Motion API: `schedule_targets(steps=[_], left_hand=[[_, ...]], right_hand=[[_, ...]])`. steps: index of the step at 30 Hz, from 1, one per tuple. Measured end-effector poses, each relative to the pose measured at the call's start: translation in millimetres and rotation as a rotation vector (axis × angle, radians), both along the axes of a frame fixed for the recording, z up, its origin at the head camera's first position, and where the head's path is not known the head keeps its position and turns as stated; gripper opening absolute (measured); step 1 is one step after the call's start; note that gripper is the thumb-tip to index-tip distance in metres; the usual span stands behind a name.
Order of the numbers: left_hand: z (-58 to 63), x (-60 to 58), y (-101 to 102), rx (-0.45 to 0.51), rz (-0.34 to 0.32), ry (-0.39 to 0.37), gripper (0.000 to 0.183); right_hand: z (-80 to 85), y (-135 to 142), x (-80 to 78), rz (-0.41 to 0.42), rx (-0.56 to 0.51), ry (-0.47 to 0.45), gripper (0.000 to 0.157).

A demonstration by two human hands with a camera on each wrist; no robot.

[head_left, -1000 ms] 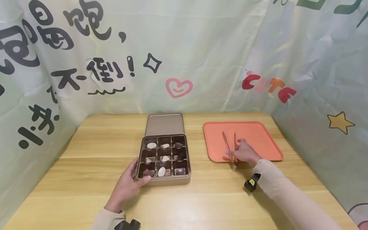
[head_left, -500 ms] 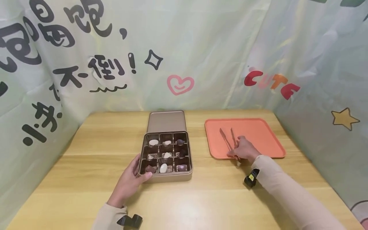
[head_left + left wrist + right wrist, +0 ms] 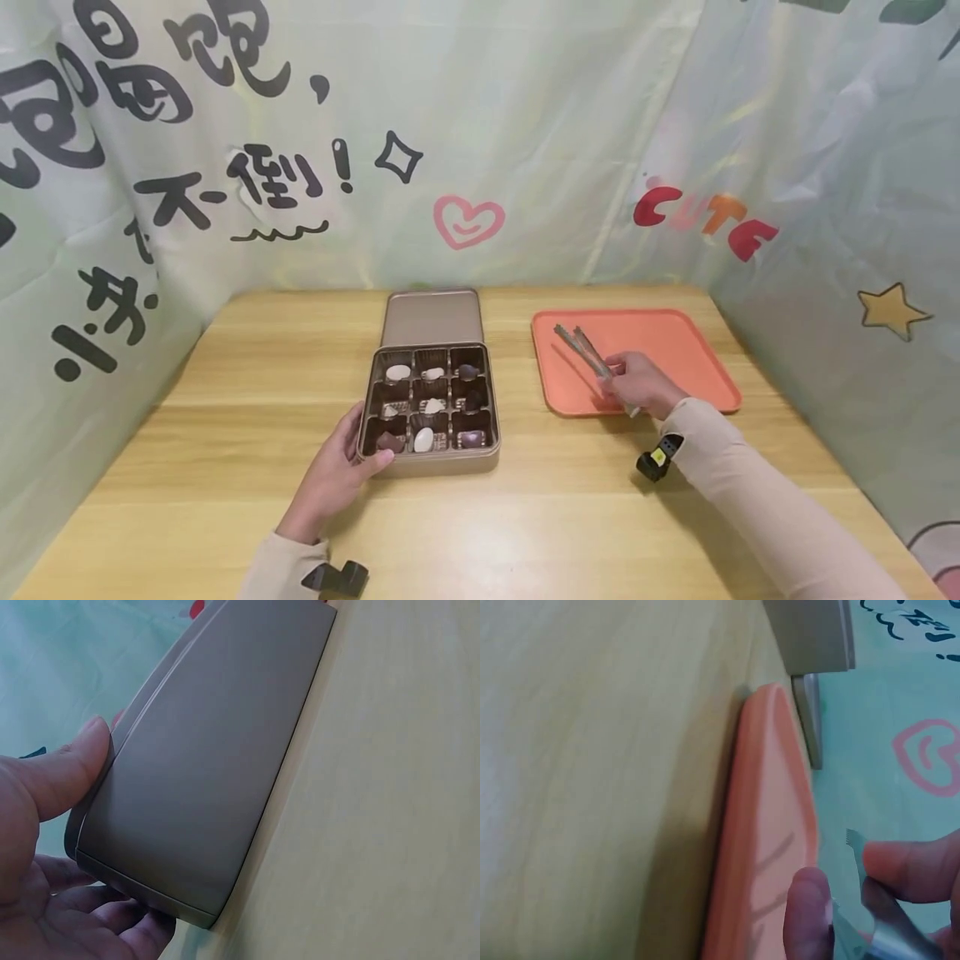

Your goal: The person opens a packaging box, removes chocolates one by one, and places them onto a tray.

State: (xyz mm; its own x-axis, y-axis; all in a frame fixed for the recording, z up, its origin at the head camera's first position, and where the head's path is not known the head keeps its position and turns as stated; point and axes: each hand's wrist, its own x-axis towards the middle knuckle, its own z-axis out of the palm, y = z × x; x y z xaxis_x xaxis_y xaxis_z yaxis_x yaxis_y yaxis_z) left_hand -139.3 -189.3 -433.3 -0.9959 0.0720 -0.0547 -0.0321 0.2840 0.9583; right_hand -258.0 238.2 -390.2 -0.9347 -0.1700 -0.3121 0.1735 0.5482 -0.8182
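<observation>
Around the back and both sides of the workspace hangs a pale green printed backdrop (image 3: 540, 125), bearing dark lettering, a pink heart, a yellow star and the word CUTE. In front of it spreads the light wooden table (image 3: 480, 533). On its right half lies a coral-orange tray (image 3: 675, 350) with a raised rim. Well to the left of the tray stands a brown tin box (image 3: 442, 467), its interior divided into nine compartments, three by three; just behind it is a flat brown lid (image 3: 432, 318). The left hand (image 3: 333, 467) grips the box at its near left corner, thumb over the rim and fingers against the side. The right hand (image 3: 641, 383) is above the tray's near edge, thumb and fingers pinching metal tongs (image 3: 891, 930), whose serrated tips sit slightly apart over the tray and point toward its far left corner. A black device (image 3: 654, 465) is strapped at each wrist. Smallest are the stones in the box: in the front row, a reddish-brown one (image 3: 390, 442) at left, a white egg-shaped one (image 3: 423, 440) in the middle and a purple one (image 3: 471, 438) at right; white, pale and dark pieces sit in the rows behind.
</observation>
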Motion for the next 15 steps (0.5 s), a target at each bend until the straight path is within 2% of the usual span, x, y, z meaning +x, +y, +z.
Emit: schedule_targets(steps=[3,7,11,15], left_hand=[[-1.8,3.3,-2,-0.023,0.001,0.003,0.091],[-2.2,2.1,-1,-0.003,-0.010,0.036,0.089],[-1.3,0.5,-1,0.017,-0.012,0.031,0.089],[-0.1,-0.5,0,0.007,-0.017,0.039,0.087]], right_hand=[[2.1,-4,2.8,0.043,0.040,0.039,0.048],[8.3,-8,3.8,0.070,0.123,0.117,0.044],[14.9,-12,4.8,0.103,0.174,0.152,0.042],[18.4,-17,6.2,0.128,0.262,0.266,0.040]])
